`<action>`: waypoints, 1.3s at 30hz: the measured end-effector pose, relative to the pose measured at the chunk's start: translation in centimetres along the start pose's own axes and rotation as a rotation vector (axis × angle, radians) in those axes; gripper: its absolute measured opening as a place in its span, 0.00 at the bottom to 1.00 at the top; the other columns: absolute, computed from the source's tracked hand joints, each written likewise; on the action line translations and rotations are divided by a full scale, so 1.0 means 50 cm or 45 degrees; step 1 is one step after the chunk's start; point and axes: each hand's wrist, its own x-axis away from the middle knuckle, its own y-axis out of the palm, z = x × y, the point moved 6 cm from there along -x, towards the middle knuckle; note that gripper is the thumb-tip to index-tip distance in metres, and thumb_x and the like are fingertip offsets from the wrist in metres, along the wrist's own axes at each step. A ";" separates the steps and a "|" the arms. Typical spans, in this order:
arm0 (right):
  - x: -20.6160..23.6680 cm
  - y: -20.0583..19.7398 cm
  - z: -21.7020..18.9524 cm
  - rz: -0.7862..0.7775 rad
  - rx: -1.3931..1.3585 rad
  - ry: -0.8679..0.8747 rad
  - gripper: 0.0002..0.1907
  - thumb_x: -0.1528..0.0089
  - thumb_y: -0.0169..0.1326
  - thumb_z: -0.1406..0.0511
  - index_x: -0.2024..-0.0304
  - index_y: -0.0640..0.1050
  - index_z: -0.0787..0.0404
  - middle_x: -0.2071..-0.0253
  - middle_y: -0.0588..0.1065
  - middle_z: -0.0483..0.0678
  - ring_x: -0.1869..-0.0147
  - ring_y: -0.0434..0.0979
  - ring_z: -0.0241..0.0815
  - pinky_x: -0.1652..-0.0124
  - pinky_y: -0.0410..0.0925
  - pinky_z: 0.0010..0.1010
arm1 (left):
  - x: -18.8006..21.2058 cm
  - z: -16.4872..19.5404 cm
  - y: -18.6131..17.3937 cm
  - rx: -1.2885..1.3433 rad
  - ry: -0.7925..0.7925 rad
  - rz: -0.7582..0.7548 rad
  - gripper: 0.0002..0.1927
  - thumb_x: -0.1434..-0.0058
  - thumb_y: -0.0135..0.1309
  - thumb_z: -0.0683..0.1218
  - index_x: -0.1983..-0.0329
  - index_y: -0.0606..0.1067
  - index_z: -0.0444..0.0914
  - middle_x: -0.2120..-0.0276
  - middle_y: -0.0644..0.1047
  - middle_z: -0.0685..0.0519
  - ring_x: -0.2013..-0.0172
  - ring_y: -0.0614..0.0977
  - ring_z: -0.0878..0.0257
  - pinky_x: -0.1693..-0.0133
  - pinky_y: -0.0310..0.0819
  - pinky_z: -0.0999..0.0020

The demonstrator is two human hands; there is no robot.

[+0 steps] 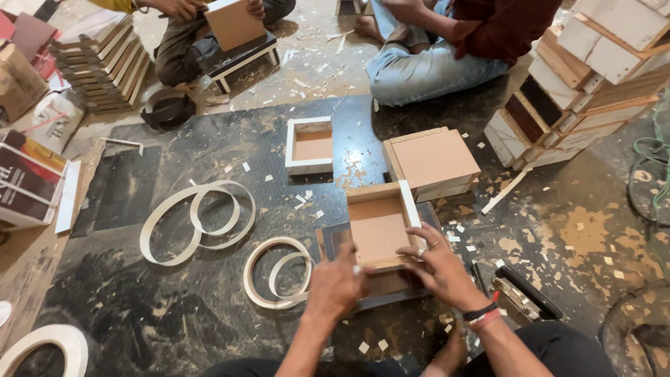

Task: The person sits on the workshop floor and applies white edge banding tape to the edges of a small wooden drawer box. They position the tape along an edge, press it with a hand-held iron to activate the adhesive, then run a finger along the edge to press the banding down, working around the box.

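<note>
Counting left to right: three loose coils of white edge banding (197, 222) on the black floor mat (139, 293), then three small open wooden boxes. My left hand (336, 286) and right hand (440, 269) both have fingers clamped on the nearest box (380, 227), which sits on a dark board (335, 241) front and center.
</note>
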 end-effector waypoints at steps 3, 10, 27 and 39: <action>0.009 -0.001 -0.054 0.139 0.215 -0.231 0.21 0.48 0.63 0.66 0.51 0.80 0.52 0.41 0.72 0.47 0.31 0.65 0.54 0.36 0.57 0.55 | -0.028 0.067 0.028 0.078 0.171 0.005 0.50 0.38 0.34 0.77 0.32 0.61 0.33 0.74 0.78 0.38 0.77 0.81 0.42 0.70 0.75 0.49; 0.030 -0.008 -0.034 0.270 -0.044 -0.205 0.14 0.47 0.59 0.71 0.57 0.79 0.61 0.53 0.80 0.48 0.45 0.80 0.50 0.41 0.68 0.44 | -0.059 0.145 0.056 0.196 0.348 -0.034 0.48 0.33 0.46 0.71 0.25 0.58 0.29 0.63 0.80 0.39 0.69 0.82 0.41 0.66 0.73 0.48; 0.053 -0.019 0.058 0.171 -0.406 0.536 0.17 0.44 0.64 0.69 0.51 0.81 0.59 0.51 0.79 0.45 0.56 0.84 0.38 0.58 0.77 0.28 | -0.017 0.066 0.010 -0.019 0.496 0.126 0.13 0.39 0.60 0.47 0.52 0.80 0.42 0.57 0.78 0.54 0.52 0.77 0.55 0.51 0.66 0.55; 0.025 0.010 0.116 0.135 -0.531 0.453 0.15 0.41 0.62 0.70 0.51 0.82 0.59 0.49 0.80 0.46 0.50 0.83 0.38 0.51 0.77 0.29 | -0.019 0.080 0.028 -0.133 0.523 0.141 0.13 0.39 0.60 0.46 0.52 0.78 0.39 0.58 0.77 0.52 0.55 0.77 0.54 0.50 0.67 0.54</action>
